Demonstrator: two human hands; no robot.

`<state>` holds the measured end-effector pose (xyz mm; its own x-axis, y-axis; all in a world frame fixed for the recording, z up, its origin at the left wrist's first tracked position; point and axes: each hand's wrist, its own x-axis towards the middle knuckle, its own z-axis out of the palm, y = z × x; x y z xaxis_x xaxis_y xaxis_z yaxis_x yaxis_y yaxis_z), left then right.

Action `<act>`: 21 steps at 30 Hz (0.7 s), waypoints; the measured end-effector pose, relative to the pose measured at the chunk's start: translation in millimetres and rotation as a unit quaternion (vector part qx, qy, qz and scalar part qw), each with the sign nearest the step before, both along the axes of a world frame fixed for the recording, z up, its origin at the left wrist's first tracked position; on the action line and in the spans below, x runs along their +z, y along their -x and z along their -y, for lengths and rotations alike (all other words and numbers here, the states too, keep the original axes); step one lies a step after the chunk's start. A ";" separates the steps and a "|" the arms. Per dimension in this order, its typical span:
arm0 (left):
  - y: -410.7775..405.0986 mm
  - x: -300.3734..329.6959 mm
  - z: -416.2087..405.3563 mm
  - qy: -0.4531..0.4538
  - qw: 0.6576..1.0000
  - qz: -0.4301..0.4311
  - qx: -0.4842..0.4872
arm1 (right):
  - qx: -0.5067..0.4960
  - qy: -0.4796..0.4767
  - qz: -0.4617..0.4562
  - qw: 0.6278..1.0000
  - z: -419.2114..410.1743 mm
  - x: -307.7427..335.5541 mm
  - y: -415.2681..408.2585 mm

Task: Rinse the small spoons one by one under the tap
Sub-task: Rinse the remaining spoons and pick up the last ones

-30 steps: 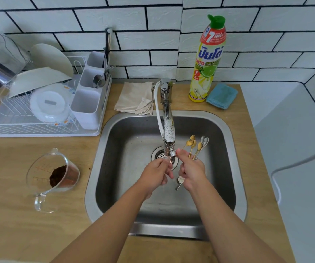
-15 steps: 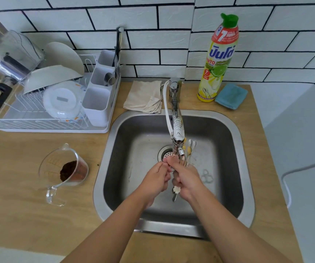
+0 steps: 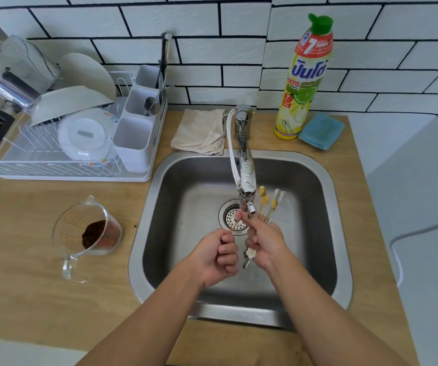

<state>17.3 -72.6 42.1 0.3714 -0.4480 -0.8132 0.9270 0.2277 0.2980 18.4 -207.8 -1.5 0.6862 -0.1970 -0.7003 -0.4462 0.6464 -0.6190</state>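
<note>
Compared with half a second ago, one small spoon (image 3: 235, 224) is now separated from the bundle: the left hand (image 3: 216, 256) is pulling it out to the left, its thin gold stem angling up toward the tap nozzle (image 3: 249, 207) at frame centre. Before, both hands were pressed together under the spout with all spoons in one bunch. Judging by this, the one-by-one rinse is starting on a single spoon. Whether water is running cannot be told.

Left hand: fingers curling into a fist, thumb and forefinger pinching the stem of the single spoon. Its bowl end is sitting just below and left of the nozzle, over the drain strainer (image 3: 233, 217).

Right hand (image 3: 264, 243): fingers closing round the remaining spoons (image 3: 269, 204), bowls fanning up just right of the nozzle, decorated handle ends poking out below the palm. The two hands are now slightly apart, not touching.

All of this is happening over the steel sink (image 3: 326, 186), centre frame, sunk into the wooden tabletop (image 3: 28, 247).
</note>
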 end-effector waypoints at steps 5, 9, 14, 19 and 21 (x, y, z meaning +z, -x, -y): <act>-2.3 -1.9 -1.2 -0.008 1.000 -0.001 -0.013 | 0.061 0.002 0.006 0.998 -5.7 2.1 11.2; 0.0 -0.2 1.2 -0.066 0.994 0.069 -0.055 | 0.082 0.021 0.004 0.996 -1.2 1.9 13.3; 2.0 3.6 3.4 -0.350 0.794 0.424 -0.259 | 0.039 0.029 -0.027 0.998 -3.7 -1.0 11.3; 7.1 -4.1 -7.5 -0.310 0.830 0.398 -0.236 | 0.007 0.025 -0.028 0.999 3.5 3.6 2.5; 7.2 -2.8 -5.5 -0.282 0.869 0.354 -0.197 | 0.003 0.024 -0.025 0.999 4.5 3.2 1.0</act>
<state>10.1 -67.1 39.3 0.7772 -0.2579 -0.5740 0.4379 -0.4335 0.7876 17.3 -212.3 1.7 0.6518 -0.2273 -0.7235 -0.4815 0.6130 -0.6264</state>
